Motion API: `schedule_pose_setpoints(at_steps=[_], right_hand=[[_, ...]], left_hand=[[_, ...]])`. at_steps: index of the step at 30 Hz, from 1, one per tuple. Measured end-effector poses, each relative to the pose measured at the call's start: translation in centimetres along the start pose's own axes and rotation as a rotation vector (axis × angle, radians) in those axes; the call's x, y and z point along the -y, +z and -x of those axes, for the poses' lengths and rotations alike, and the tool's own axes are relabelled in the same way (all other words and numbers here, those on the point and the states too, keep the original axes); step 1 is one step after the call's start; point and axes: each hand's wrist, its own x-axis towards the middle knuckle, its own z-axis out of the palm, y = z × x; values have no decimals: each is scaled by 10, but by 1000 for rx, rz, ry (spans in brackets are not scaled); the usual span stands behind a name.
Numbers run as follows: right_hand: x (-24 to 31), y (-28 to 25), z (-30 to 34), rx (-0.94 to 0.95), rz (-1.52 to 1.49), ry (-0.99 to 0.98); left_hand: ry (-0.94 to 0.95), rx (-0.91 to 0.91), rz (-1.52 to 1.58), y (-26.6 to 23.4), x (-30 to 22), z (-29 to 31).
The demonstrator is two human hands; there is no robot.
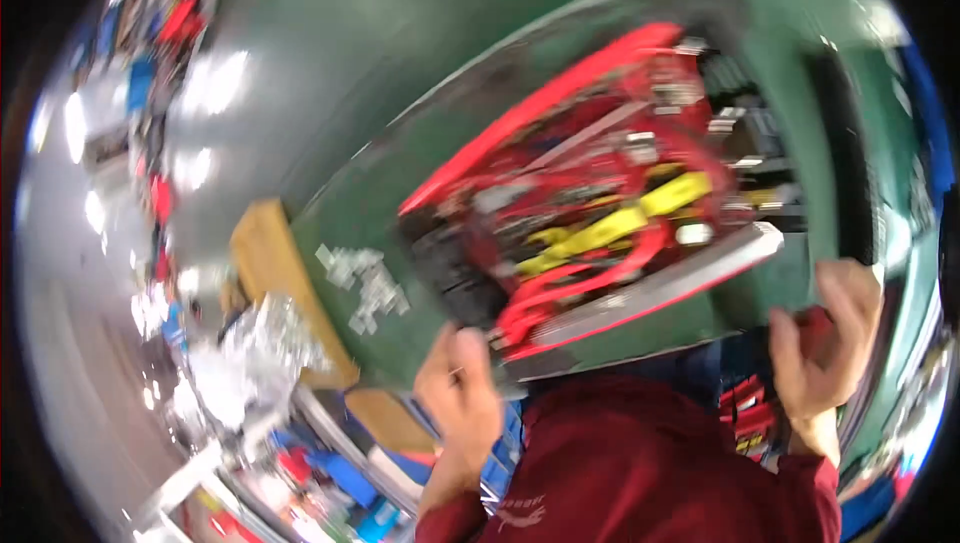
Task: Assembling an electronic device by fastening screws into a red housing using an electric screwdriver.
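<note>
A red-edged tray (560,123) lies tilted on the green bench top, smeared by motion. Inside it are red parts, a yellow-handled tool (640,218) and a long silver bar (660,288). My left hand (462,383) is at the tray's near left corner, beside a black block (455,273); its fingers are too blurred to tell whether they grip anything. To the right of the silver bar, my right hand (830,343) has thumb and fingers apart by the bench's near edge. A dark red patch shows between them, but nothing held can be made out.
Small white pieces (365,288) lie left of the tray, beside a tan wooden block (290,278). Crumpled clear plastic (265,343) is past that block. Dark metal parts (755,143) sit at the tray's right end. A long black strip (840,153) runs farther right.
</note>
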Motion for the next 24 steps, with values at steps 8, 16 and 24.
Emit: schedule_pose_setpoints(at_steps=[8,16,24], right_hand=[[28,47,-19,34,-9,-127],[44,45,-14,-31,0,-90],[70,54,-12,-78,-131,-227]], left_hand=[[-24,-329,91,-49,78,-9],[102,-328,69,-54,88,-31],[383,-452,-257,-13,63,-59]])
